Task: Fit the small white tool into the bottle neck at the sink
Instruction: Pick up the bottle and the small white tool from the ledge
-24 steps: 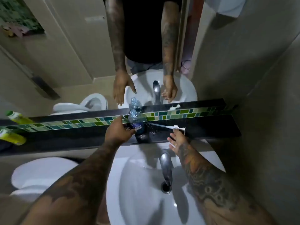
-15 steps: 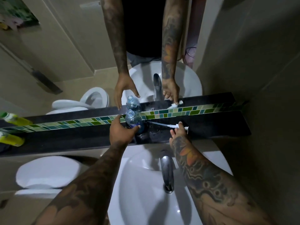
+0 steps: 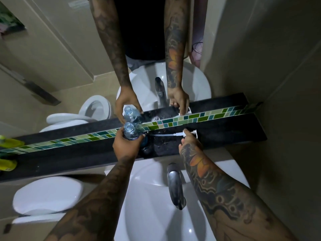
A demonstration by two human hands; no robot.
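Note:
A clear plastic bottle with an open neck stands on the black shelf below the mirror. My left hand is wrapped around its body from the front. The small white tool, a pump head with a thin tube pointing left towards the bottle, lies on the wet shelf to the right. My right hand has its fingertips closed over the tool's head end, and the tube's tip is a short way from the bottle. The mirror repeats both hands and the bottle.
The white sink basin with a metal faucet is directly below the shelf. A toilet with its lid down is at the lower left. Yellow-green bottles sit at the shelf's far left. A tiled wall closes the right side.
My right hand has moved up from the shelf's front edge onto the white tool's head. My left hand has kept its hold on the bottle.

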